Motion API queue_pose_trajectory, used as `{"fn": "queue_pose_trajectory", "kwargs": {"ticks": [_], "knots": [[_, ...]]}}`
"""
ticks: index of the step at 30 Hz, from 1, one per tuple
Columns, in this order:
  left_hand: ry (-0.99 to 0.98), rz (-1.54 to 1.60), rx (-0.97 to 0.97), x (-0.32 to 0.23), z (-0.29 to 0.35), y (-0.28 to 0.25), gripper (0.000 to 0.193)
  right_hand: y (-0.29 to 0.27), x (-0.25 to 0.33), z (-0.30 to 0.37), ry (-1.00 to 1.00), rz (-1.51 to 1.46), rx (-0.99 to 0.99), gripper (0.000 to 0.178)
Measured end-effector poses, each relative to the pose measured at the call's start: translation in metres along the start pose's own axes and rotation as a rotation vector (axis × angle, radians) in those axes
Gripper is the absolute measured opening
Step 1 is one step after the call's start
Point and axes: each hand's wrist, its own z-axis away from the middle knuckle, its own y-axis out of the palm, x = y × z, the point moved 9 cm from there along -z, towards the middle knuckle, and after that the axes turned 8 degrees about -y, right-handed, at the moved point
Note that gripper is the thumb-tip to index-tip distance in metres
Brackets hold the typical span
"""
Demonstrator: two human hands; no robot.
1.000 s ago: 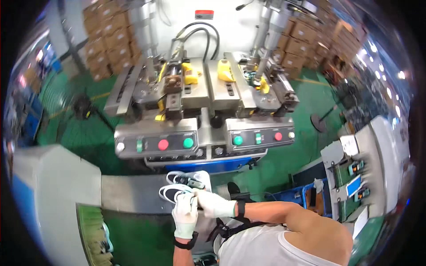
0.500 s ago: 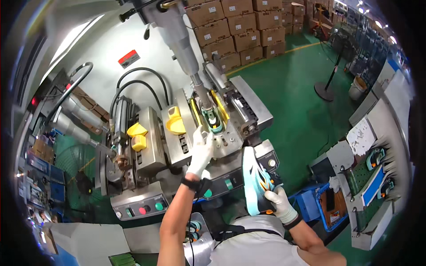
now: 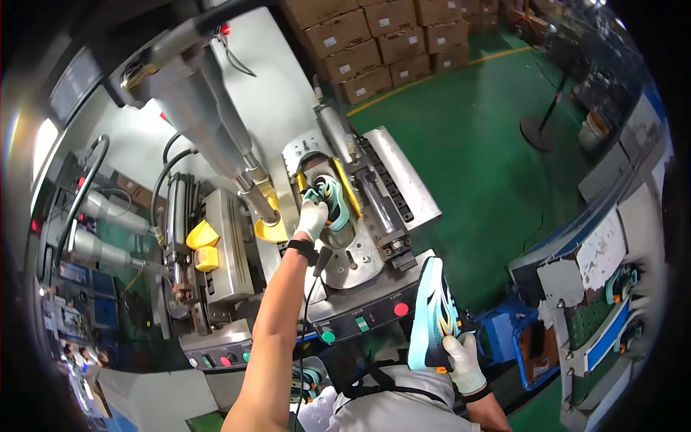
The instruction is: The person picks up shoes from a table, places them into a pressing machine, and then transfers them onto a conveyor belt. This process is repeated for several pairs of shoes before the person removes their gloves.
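Note:
A teal and black sneaker [image 3: 332, 201] lies in the metal bed of the press [image 3: 356, 248], between two yellow pads. My left hand [image 3: 312, 218], in a white glove, has its fingers closed at the shoe's left side, on the dark and teal upper; the fingertips are partly hidden. At the lower right my right hand [image 3: 464, 362], gloved too, grips a second sneaker [image 3: 434, 317] by one end, its pale teal sole facing left and its toe pointing away. The press's metal ram [image 3: 263, 205] stands left of the bed, above a yellow pad.
Left of my arm is another press station with yellow pads [image 3: 204, 236]. Buttons line the front control panel [image 3: 363, 320]. Blue crates [image 3: 500, 335] and a rack with shoe parts [image 3: 594, 317] stand at right. Stacked cartons [image 3: 381, 43] are behind, and a fan stand [image 3: 540, 129] is far right.
The ram has swung left, off the sneaker in the bed. My left hand has reached forward and closed on that shoe. My right hand keeps hold of the other sneaker. The view has shifted.

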Motion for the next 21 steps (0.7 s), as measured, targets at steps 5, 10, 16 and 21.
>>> {"fn": "queue_pose_trajectory", "kwargs": {"ticks": [5, 10, 16, 21], "knots": [[0.199, 0.471, 0.168, 0.055, 0.082, -0.061, 0.036, 0.081, 0.025, -0.037, -0.103, 0.192, 0.11, 0.035], [0.135, 0.611, 0.121, 0.107, 0.255, -0.113, 0.038, 0.186, 0.006, -0.149, -0.021, 0.267, 0.354, 0.024], [-0.014, 0.233, -0.007, 0.255, 0.424, -0.14, 0.039, 0.261, -0.087, -0.375, -0.339, 1.531, 0.242, 0.046], [-0.588, 0.297, -0.302, 0.345, 0.575, -0.145, 0.047, 0.254, -0.115, -0.374, -0.532, 1.339, 0.187, 0.047]]}}
